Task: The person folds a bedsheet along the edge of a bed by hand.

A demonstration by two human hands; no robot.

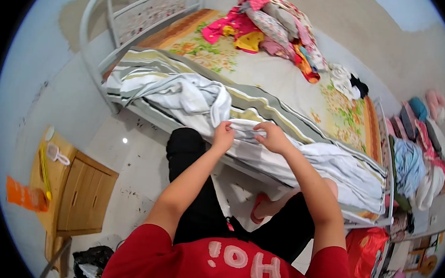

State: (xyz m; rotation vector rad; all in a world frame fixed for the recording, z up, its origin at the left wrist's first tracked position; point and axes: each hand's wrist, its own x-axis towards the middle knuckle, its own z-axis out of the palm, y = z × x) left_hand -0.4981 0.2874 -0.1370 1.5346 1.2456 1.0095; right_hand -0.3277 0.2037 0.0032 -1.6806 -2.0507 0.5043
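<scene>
A long striped bed cover (266,107) in grey, white and olive lies along the near side of the bed, with bunched white cloth (189,96) over its front part. My left hand (223,136) is closed on a fold of the white cloth near the bed's front edge. Just to its right, my right hand (274,137) is over the same cloth, thumb and forefinger apart. Whether its other fingers touch the cloth is hidden. More white cloth (349,166) spreads toward the bed's right end.
The bed has a white metal headboard (149,12) and a flowered mattress (283,76). Clothes and bedding (277,26) are heaped at its back. A wooden cabinet (87,194) stands left, a red bag (367,252) right. More clothes (412,162) are piled beyond the bed's right end.
</scene>
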